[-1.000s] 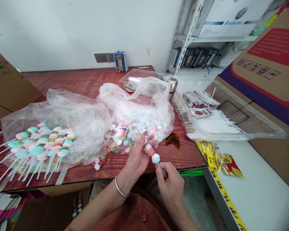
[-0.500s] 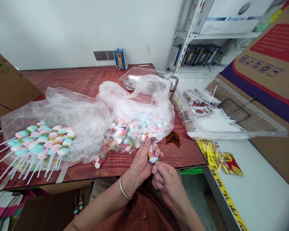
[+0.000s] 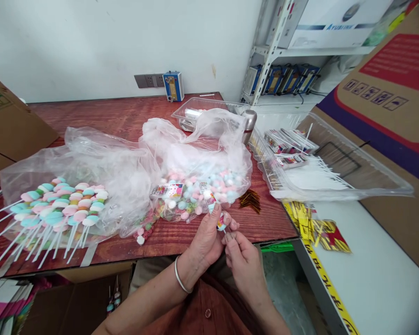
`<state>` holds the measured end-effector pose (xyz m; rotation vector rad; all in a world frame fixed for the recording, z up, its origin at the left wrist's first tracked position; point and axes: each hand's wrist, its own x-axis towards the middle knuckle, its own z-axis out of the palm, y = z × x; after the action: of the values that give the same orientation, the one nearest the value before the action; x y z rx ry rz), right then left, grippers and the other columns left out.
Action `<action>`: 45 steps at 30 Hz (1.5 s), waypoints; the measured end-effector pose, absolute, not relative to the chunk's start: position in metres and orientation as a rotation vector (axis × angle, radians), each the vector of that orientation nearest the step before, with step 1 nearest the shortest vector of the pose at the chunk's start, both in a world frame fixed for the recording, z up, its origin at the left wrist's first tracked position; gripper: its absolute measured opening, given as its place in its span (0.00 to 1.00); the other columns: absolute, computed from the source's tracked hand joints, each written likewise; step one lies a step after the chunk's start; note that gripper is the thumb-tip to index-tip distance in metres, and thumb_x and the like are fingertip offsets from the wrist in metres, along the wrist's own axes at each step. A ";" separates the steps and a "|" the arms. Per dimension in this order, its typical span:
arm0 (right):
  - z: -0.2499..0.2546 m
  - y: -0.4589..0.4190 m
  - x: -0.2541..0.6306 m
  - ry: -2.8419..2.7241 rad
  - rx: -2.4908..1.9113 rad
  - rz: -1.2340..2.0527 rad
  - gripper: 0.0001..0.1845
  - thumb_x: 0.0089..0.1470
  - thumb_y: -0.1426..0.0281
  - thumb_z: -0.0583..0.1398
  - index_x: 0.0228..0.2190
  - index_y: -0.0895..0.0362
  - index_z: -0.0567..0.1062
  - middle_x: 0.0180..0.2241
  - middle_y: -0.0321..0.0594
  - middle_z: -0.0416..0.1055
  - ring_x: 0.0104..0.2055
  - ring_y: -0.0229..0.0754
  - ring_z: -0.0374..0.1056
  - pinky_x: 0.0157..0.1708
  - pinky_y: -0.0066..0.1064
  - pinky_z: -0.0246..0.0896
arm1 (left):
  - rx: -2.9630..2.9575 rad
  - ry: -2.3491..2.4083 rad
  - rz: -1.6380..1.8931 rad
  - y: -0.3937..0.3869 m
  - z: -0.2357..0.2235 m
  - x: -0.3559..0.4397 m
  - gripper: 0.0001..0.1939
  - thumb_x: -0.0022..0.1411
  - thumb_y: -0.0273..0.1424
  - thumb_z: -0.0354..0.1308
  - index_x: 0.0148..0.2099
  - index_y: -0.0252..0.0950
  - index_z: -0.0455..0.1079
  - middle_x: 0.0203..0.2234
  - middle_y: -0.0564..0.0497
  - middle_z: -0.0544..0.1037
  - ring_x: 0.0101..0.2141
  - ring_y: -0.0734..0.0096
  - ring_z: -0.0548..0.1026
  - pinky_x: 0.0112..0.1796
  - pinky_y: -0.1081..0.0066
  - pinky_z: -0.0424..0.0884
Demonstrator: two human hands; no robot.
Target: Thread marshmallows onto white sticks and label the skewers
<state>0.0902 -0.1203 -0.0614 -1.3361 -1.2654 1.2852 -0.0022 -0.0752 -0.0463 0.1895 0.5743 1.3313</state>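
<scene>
My left hand (image 3: 206, 235) is closed around a marshmallow lollipop (image 3: 220, 223) in a printed clear wrapper, its top leaning away from me. Just below the candy, my right hand (image 3: 242, 258) pinches the lower end, where a bit of pale stick shows between the two hands. Behind them lies a clear bag of small pastel marshmallows (image 3: 226, 179). A stack of printed wrappers (image 3: 167, 190) rests on that bag. To the right of the bag is a bunch of brown-gold twist ties (image 3: 250, 201).
Several marshmallow skewers (image 3: 61, 202) lie on a plastic bag at the left. A clear tray (image 3: 377, 188) with white sticks and wrapper packs stands at the right. Yellow twist ties (image 3: 303, 221) lie below it. A steel flask (image 3: 249, 123) stands behind the marshmallow bag. Cardboard boxes flank both sides.
My right hand has shifted slightly right and its fingers now pinch lower, with a short length of stick showing. The lollipop sits deeper in my left hand.
</scene>
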 end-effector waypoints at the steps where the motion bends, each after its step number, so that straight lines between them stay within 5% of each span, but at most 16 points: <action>1: -0.063 -0.118 0.089 -1.096 -1.287 1.443 0.21 0.60 0.52 0.56 0.26 0.56 0.69 0.18 0.27 0.55 0.17 0.31 0.47 0.16 0.24 0.45 | 0.201 0.579 1.312 -0.076 -0.048 -0.002 0.20 0.58 0.45 0.65 0.42 0.32 0.72 0.21 0.56 0.68 0.25 0.74 0.71 0.26 0.76 0.68; 4: -0.069 -0.116 0.088 -0.847 -1.187 1.631 0.22 0.56 0.50 0.59 0.27 0.56 0.69 0.18 0.24 0.50 0.16 0.29 0.41 0.15 0.23 0.40 | 0.203 0.599 1.304 -0.074 -0.049 -0.006 0.20 0.57 0.42 0.66 0.44 0.32 0.72 0.27 0.51 0.74 0.29 0.71 0.75 0.30 0.73 0.71; 8: -0.068 -0.119 0.093 -1.076 -1.259 1.488 0.22 0.59 0.52 0.57 0.25 0.56 0.69 0.18 0.26 0.53 0.17 0.30 0.47 0.16 0.24 0.43 | 0.146 0.609 1.402 -0.064 -0.044 -0.020 0.21 0.54 0.34 0.70 0.48 0.33 0.71 0.32 0.51 0.76 0.31 0.72 0.76 0.36 0.69 0.74; 13: -0.061 -0.124 0.097 -1.748 -1.388 0.632 0.14 0.65 0.65 0.53 0.31 0.57 0.74 0.26 0.37 0.72 0.27 0.37 0.66 0.28 0.28 0.57 | 0.049 0.650 1.449 -0.058 -0.038 -0.027 0.15 0.54 0.29 0.70 0.41 0.32 0.71 0.24 0.57 0.70 0.23 0.81 0.69 0.29 0.75 0.72; 17: -0.061 -0.126 0.096 -1.999 -1.296 0.147 0.10 0.64 0.71 0.55 0.33 0.57 0.75 0.25 0.39 0.73 0.27 0.40 0.68 0.31 0.30 0.57 | -0.019 0.694 1.493 -0.058 -0.036 -0.024 0.15 0.53 0.32 0.71 0.38 0.33 0.69 0.24 0.57 0.68 0.22 0.82 0.68 0.28 0.76 0.71; 21: -0.056 -0.127 0.092 -1.811 -1.350 0.642 0.15 0.65 0.67 0.52 0.28 0.56 0.70 0.23 0.35 0.69 0.24 0.36 0.63 0.26 0.27 0.55 | 0.047 0.673 1.520 -0.061 -0.034 -0.015 0.18 0.52 0.35 0.71 0.37 0.34 0.66 0.22 0.59 0.67 0.21 0.83 0.65 0.26 0.78 0.68; 27: -0.056 -0.116 0.082 -1.039 -1.293 1.484 0.23 0.60 0.50 0.55 0.25 0.55 0.65 0.18 0.26 0.51 0.18 0.31 0.43 0.16 0.24 0.42 | 0.189 0.679 1.418 -0.073 -0.037 0.002 0.20 0.54 0.42 0.69 0.32 0.36 0.62 0.19 0.60 0.66 0.20 0.82 0.65 0.29 0.76 0.69; 34: -0.052 -0.118 0.091 -1.321 -1.331 1.290 0.17 0.61 0.56 0.56 0.29 0.56 0.70 0.18 0.29 0.59 0.20 0.34 0.53 0.20 0.25 0.50 | 0.103 0.619 1.425 -0.066 -0.035 -0.014 0.20 0.58 0.41 0.66 0.46 0.32 0.70 0.29 0.53 0.74 0.27 0.75 0.74 0.34 0.70 0.73; 39: -0.055 -0.126 0.103 -1.691 -1.402 0.822 0.13 0.63 0.63 0.53 0.31 0.55 0.73 0.27 0.37 0.73 0.28 0.39 0.68 0.30 0.28 0.58 | 0.107 0.661 1.496 -0.057 -0.032 -0.028 0.14 0.52 0.32 0.71 0.36 0.33 0.70 0.26 0.55 0.72 0.26 0.78 0.72 0.36 0.71 0.73; 45: -0.055 -0.130 0.099 -1.465 -1.321 1.281 0.18 0.64 0.56 0.52 0.28 0.55 0.69 0.17 0.29 0.59 0.18 0.33 0.52 0.18 0.25 0.48 | 0.143 0.650 1.477 -0.058 -0.032 -0.027 0.16 0.50 0.34 0.72 0.31 0.34 0.67 0.20 0.60 0.67 0.20 0.82 0.67 0.32 0.74 0.72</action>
<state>0.0994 -0.1303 -0.0555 -1.3210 -1.4646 1.2815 -0.0266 -0.0578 -0.0321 0.1427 0.6500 1.4773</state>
